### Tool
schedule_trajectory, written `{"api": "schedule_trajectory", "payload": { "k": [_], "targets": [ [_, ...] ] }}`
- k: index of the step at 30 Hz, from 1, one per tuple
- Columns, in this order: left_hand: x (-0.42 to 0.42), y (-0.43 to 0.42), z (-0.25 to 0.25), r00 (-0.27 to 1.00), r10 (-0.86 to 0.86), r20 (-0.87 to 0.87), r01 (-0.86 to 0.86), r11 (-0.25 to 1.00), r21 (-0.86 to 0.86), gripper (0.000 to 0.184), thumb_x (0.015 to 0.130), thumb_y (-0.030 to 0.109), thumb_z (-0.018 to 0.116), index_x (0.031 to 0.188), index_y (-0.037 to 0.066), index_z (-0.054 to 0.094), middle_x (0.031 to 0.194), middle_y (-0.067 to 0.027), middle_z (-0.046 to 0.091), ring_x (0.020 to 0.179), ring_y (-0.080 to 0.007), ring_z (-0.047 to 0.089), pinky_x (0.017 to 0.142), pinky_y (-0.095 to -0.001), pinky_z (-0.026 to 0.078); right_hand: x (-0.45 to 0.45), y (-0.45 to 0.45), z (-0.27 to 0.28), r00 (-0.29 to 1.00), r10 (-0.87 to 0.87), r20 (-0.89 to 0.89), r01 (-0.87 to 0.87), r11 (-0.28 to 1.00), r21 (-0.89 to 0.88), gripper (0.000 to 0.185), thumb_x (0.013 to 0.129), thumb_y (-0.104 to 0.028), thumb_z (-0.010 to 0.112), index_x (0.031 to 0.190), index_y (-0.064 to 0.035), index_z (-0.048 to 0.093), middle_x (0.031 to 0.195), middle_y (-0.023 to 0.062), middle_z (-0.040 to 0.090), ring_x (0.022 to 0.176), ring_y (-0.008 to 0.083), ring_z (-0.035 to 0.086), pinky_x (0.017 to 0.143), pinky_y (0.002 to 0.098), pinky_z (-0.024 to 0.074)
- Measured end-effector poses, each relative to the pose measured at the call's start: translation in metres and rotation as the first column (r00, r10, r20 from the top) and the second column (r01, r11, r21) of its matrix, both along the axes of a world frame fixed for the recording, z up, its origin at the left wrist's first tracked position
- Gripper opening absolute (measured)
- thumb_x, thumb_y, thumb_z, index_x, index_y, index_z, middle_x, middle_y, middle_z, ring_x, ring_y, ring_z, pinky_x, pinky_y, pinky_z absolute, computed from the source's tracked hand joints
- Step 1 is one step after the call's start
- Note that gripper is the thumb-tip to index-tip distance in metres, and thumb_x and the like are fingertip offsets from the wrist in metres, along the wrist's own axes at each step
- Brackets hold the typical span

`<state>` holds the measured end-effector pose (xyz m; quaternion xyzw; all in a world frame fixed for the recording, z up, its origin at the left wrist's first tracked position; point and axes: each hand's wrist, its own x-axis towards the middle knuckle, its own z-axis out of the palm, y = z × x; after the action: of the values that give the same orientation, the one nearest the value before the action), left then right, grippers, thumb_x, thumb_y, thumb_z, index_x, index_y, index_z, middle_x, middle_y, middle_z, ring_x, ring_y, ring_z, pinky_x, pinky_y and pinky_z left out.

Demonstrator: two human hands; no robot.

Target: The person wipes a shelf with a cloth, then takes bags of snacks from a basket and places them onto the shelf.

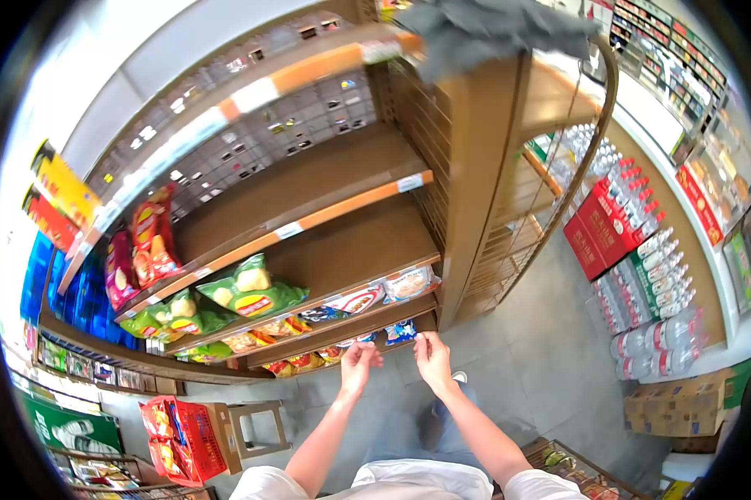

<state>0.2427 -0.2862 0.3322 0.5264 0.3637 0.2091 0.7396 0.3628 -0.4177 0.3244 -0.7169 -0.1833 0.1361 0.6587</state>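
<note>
Right fingers beside blue packet

On the bottom shelf, we locate a blue bag toward the right edge, red bags toward the left.

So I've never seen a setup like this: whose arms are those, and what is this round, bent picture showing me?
There's no machine here: those are a person's own bare arms. The single picture comes from a camera worn on their head, looking forward and down; straight edges look curved in it. The left hand and right hand are in front of a brown shelf unit, near a small blue packet low down. I can't make out anything clearly held. Higher up lie green snack bags, with red and purple bags above them. A red basket of packets is off to the left; bottles stand on the right.
</note>
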Motion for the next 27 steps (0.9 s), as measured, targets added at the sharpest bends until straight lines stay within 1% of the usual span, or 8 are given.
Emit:
{"api": "schedule_trajectory", "payload": {
  "k": [3,5,7,8,11,15,19,27],
  "targets": [
    [-0.01,-0.012,0.046,0.999,0.004,0.035,-0.005,1.0,0.019,0.019,0.097,0.014,0.056,0.103,-0.003,0.06,0.083,-0.0092,0.062,0.072,-0.0184,0.065,0.066,-0.0326,0.057,-0.014,-0.006,0.049,0.997,0.053,-0.057,-0.055,0.998,-0.037,0.015,0.097,-0.015,0.054,0.101,-0.0015,0.059,0.073,0.0066,0.065,0.06,0.0117,0.06,0.058,0.0275,0.051],
    [-0.018,-0.014,0.075,0.997,0.036,0.074,-0.04,0.998,0.046,0.022,0.099,0.015,0.051,0.107,-0.004,0.059,0.082,-0.0097,0.061,0.062,-0.0164,0.062,0.058,-0.0303,0.056,-0.023,-0.007,0.077,0.992,0.056,-0.117,-0.056,0.998,0.003,0.017,0.098,-0.015,0.053,0.105,-0.0008,0.06,0.075,0.0046,0.063,0.064,0.0095,0.06,0.059,0.0246,0.0516],
    [-0.031,-0.015,0.115,0.999,-0.031,-0.023,0.031,1.0,-0.002,0.025,0.1,0.016,0.05,0.106,-0.006,0.058,0.077,-0.009,0.059,0.046,-0.0128,0.055,0.045,-0.0279,0.052,-0.03,-0.012,0.103,0.987,0.07,-0.142,-0.065,0.997,0.041,0.017,0.098,-0.014,0.055,0.105,-0.0003,0.061,0.077,0.0055,0.064,0.065,0.0101,0.06,0.06,0.025,0.0525],
    [-0.035,-0.016,0.126,0.999,-0.015,-0.045,0.017,0.998,0.056,0.028,0.101,0.022,0.048,0.104,-0.004,0.058,0.067,-0.0055,0.055,0.036,-0.0097,0.046,0.035,-0.0256,0.044,-0.031,-0.012,0.116,0.982,0.072,-0.176,-0.056,0.994,0.098,0.017,0.097,-0.013,0.056,0.106,0.0002,0.062,0.079,0.0064,0.065,0.067,0.0108,0.061,0.061,0.0255,0.0535],
    [-0.049,-0.014,0.164,0.984,-0.029,-0.173,0.05,0.992,0.119,0.031,0.101,0.027,0.047,0.1,-0.002,0.059,0.06,-0.0021,0.052,0.036,-0.0087,0.046,0.033,-0.0241,0.039,-0.037,-0.015,0.142,0.978,0.054,-0.202,-0.024,0.989,0.148,0.017,0.096,-0.012,0.058,0.105,0.0009,0.064,0.082,0.0086,0.067,0.072,0.0115,0.064,0.063,0.0258,0.0552],
    [-0.06,-0.008,0.174,0.987,0.033,-0.16,0.002,0.976,0.217,0.04,0.101,0.035,0.045,0.079,0.004,0.055,0.05,0.001,0.047,0.036,-0.0066,0.041,0.033,-0.0238,0.033,-0.032,-0.016,0.158,0.971,0.052,-0.233,-0.01,0.984,0.176,0.014,0.092,-0.012,0.063,0.099,0.0008,0.065,0.083,0.008,0.067,0.069,0.0114,0.063,0.06,0.0259,0.0553],
    [-0.057,-0.002,0.181,0.985,0.119,-0.124,-0.085,0.963,0.254,0.045,0.101,0.039,0.044,0.068,0.008,0.048,0.045,0.0028,0.041,0.034,-0.0049,0.038,0.031,-0.0221,0.029,-0.012,-0.015,0.167,0.962,0.135,-0.238,-0.073,0.965,0.253,0.01,0.091,-0.009,0.064,0.095,-0.0001,0.063,0.081,0.0061,0.066,0.068,0.0111,0.063,0.06,0.0258,0.0552],
    [-0.049,0.002,0.191,0.969,0.244,-0.031,-0.235,0.957,0.169,0.053,0.1,0.043,0.046,0.059,0.01,0.045,0.046,0.0077,0.036,0.039,-0.0021,0.032,0.036,-0.0218,0.024,0.021,-0.005,0.182,0.944,0.209,-0.255,-0.085,0.902,0.423,0.003,0.091,-0.001,0.054,0.092,-0.0026,0.057,0.077,0.0041,0.059,0.067,0.0122,0.061,0.058,0.0271,0.0548]
  ]
}}
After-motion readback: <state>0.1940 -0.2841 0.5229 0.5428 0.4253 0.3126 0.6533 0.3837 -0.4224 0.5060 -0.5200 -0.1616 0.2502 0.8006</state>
